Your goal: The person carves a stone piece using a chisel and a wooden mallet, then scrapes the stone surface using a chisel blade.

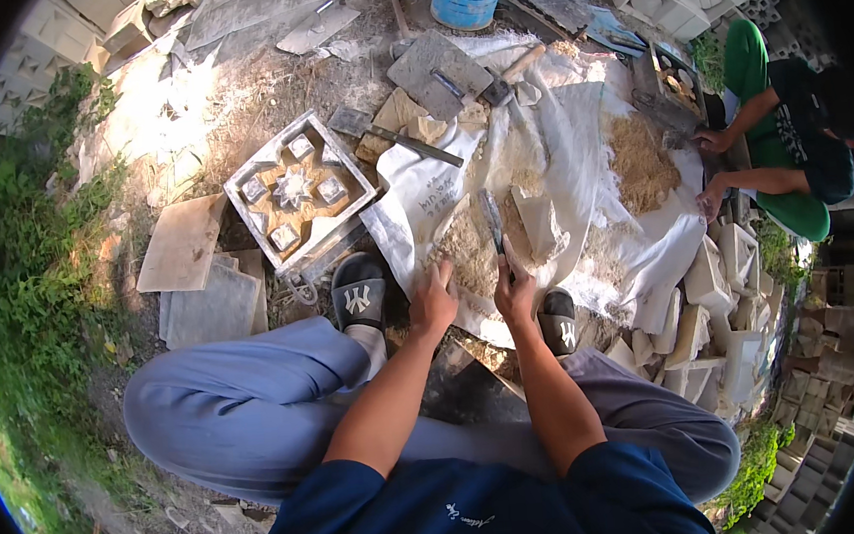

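My right hand (516,290) is wrapped round the lower end of a narrow metal trowel (491,212), its blade pointing away from me over a mound of sandy powder (464,249). At the near edge of this mound is my left hand (434,302), fingers drawn together; whatever they hold, if anything, is hidden. The powder lies on a white woven sack sheet (421,189) between my feet. Just right of the trowel stands a pale angular block (540,222). Beyond my left foot sits a square mould (361,194) with a star-shaped pattern inside.
Flat slabs (184,244) are stacked at left. A plastering float (440,73), a hammer (499,91) and a blue bucket (466,1) lie farther off. Pale cast blocks (714,284) are heaped at right. Another person in green trousers (747,66) works at far right.
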Available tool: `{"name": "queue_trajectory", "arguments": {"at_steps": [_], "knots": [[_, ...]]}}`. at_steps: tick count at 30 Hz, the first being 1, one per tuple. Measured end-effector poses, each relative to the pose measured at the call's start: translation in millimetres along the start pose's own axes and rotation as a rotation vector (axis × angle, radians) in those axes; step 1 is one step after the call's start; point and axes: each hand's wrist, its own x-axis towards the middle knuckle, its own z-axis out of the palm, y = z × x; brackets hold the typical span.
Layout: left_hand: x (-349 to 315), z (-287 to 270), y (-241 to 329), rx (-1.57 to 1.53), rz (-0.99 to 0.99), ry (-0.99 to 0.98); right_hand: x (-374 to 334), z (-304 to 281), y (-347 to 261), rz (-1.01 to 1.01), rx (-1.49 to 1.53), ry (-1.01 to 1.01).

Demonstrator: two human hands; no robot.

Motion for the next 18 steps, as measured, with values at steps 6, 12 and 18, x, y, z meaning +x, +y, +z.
{"name": "queue_trajectory", "arguments": {"at_steps": [6, 12, 18], "knots": [[-2.4, -2.4, 10.3, 0.028, 0.070, 0.027, -5.6, 5.7, 46.8, -0.150, -0.156, -0.011], [-2.6, -1.1, -8.4, 0.094, 0.105, 0.024, -0.9, 0.1, -16.3, 0.080, -0.082, -0.069], [-2.7, -4.4, 17.6, 0.044, 0.045, -0.098, -7.2, 5.6, 44.3, -0.119, -0.223, -0.026]]}}
